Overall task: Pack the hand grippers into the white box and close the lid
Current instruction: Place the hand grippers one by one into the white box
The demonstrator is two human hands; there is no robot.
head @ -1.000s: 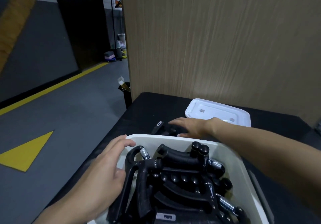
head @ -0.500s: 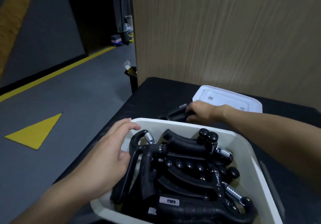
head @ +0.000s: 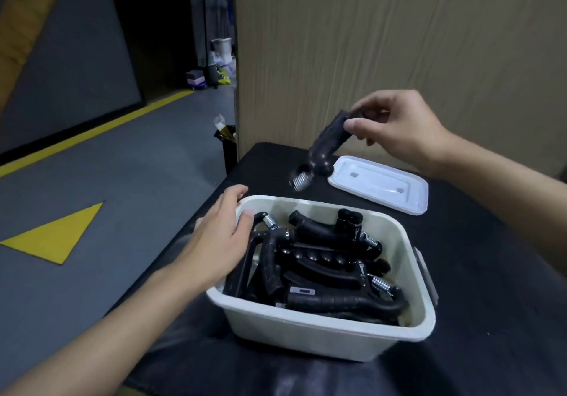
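Since half a second ago your right hand (head: 399, 128) has lifted off the tabletop (head: 478, 303) with a gripper (head: 329, 140). Its fingers (head: 352, 125) and thumb pinch the top of one handle. The gripper hangs tilted, spring end down, in the air over the far part of the tabletop, between the box (head: 322, 331) and the lid (head: 380, 183), and it is blurred with motion.

Your left hand (head: 221, 242) rests on the box's far-left rim, fingers nearly straight and holding nothing, thumb tip just over the rim.

The box stands near the tabletop's left edge and is already piled with grippers (head: 322, 266) up to about rim height. No other gripper shows loose on the tabletop, so by my reading the one in your hand is the last. What is left: lower it in, settle the pile flat enough for the lid to seat, then fetch the lid, which lies apart from the box toward the far edge, and close it.

One handle in the box bears a small grey label (head: 302, 290), and pale print shows on two others; none of it can be read.
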